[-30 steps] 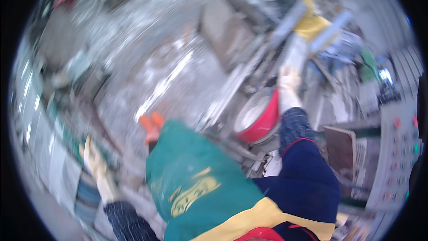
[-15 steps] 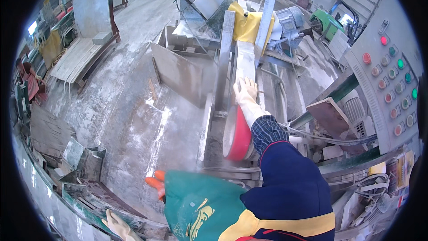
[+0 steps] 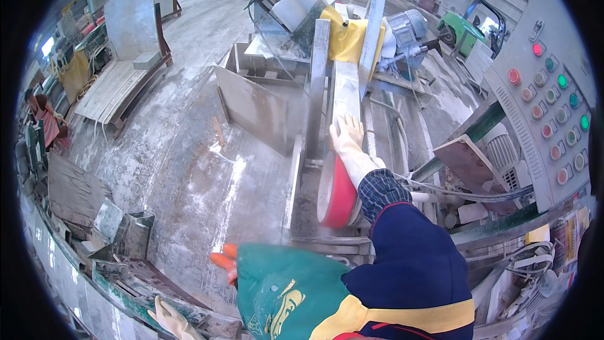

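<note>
To the left of the left fingers, a long, shiny grey wall with a green edge (image 3: pixel 50 255) is seen. The left hand (image 3: pixel 171 321), in a cream rubber glove, is held low, with its fingers out and a little apart. Nothing is seen to be gripped by it; whether the green edge is touched cannot be told. Right of those fingers, orange rubber boots (image 3: pixel 224 260) are seen poking out past a big green apron (image 3: pixel 277 277).

Farther right, the right hand (image 3: pixel 348 140), in a cream rubber glove too, is laid on a long, pale metal beam (image 3: pixel 346 88). Its fingers are stretched out, a bit spread, and pointed up along the beam. Nothing is wrapped up in them. The beam is right under these fingers and is seen past their tips, up to a yellow cloth sheet (image 3: pixel 343 34). Just below the palm, a round, red-sided thing with a grey face (image 3: pixel 343 192) is seen. Well to the right of the fingers, a grey metal panel with round red and green buttons (image 3: pixel 535 145) is left untouched.

The step in hand seems to be the resting of the right palm on the beam. For any next move, a flat, steady palm or a clean lift seems to be called for.
</note>
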The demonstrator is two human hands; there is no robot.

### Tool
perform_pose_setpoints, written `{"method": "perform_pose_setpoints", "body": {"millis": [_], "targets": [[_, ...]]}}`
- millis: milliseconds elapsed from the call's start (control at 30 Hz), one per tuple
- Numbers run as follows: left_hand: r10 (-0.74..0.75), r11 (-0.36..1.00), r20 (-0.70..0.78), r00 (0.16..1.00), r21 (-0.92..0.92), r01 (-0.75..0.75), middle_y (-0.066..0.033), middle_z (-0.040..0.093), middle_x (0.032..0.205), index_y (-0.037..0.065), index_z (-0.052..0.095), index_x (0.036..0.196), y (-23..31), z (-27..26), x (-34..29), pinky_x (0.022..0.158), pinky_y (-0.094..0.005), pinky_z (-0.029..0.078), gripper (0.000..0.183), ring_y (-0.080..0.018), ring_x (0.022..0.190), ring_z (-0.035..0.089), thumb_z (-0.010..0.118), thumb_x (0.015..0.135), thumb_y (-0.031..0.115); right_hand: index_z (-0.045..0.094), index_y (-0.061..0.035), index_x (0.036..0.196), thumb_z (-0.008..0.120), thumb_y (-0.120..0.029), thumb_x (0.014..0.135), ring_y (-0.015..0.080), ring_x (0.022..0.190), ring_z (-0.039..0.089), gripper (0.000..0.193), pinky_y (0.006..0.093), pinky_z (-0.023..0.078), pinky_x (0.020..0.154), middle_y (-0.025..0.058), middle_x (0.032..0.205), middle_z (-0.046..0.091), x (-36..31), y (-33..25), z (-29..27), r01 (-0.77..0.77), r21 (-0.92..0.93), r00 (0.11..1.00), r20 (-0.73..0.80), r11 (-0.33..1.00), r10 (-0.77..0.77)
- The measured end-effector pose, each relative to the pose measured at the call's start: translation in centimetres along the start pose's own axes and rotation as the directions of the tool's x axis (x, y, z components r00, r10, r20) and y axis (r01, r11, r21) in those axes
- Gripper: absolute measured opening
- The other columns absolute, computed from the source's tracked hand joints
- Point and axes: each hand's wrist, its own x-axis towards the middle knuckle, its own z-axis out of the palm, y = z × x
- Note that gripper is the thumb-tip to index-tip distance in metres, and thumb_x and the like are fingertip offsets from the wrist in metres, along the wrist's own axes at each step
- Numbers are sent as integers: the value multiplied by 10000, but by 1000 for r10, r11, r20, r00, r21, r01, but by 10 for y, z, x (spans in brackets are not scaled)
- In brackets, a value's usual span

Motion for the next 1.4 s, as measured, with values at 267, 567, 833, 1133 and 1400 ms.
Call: {"method": "perform_pose_setpoints", "body": {"millis": [267, 567, 833, 1133, 1400], "targets": [[-22, 998, 3, 1000, -58, 23, -198, 626, 1277, 25, 639, 1248, -1, 2, 0, 1119, -407, 329, 370, -420, 1340, 400, 463, 1021, 259, 598, -115, 1322, 531, -422, 893, 331, 1353, 397, 532, 502, 267, 1132, 141, 1410, 515, -9, -4, -9, 23, 25, 1000, -21, 999, -22], [-117, 936, -40, 992, -338, 96, -232, 515, 1284, 79, 680, 1207, 19, -6, -9, 1014, -393, 425, 299, -346, 1144, 539, 549, 981, 223, 654, -57, 1186, 601, -501, 887, 393, 1095, 616, 538, 451, 467, 983, 222, 1181, 653, -12, 16, 1, 133, -49, 988, -68, 990, -136], [52, 993, -109, 993, -103, -63, -167, 723, 1021, 22, 673, 1151, 33, -19, 4, 1156, -432, 304, 296, -317, 973, 672, 500, 966, 174, 602, -64, 1313, 491, -417, 972, 388, 1214, 543, 503, 440, 424, 1022, 216, 1317, 588, 0, 27, 0, 299, 29, 954, -22, 954, -298], [-22, 984, -168, 986, -175, -8, -176, 703, 1113, -10, 617, 1228, 35, -23, 4, 1167, -424, 269, 344, -340, 1091, 620, 460, 987, 179, 583, -55, 1334, 488, -415, 975, 392, 1248, 516, 517, 434, 394, 1056, 228, 1344, 566, -8, 29, 0, 299, 82, 954, -24, 951, -298], [-7, 989, -167, 986, -150, -19, -174, 697, 1128, 12, 608, 1253, 32, -21, 3, 1180, -416, 253, 356, -335, 1095, 620, 448, 997, 202, 604, -42, 1295, 497, -387, 977, 391, 1191, 552, 482, 444, 418, 1018, 222, 1271, 606, -17, 24, -7, 353, 53, 934, -67, 934, -350]]}}
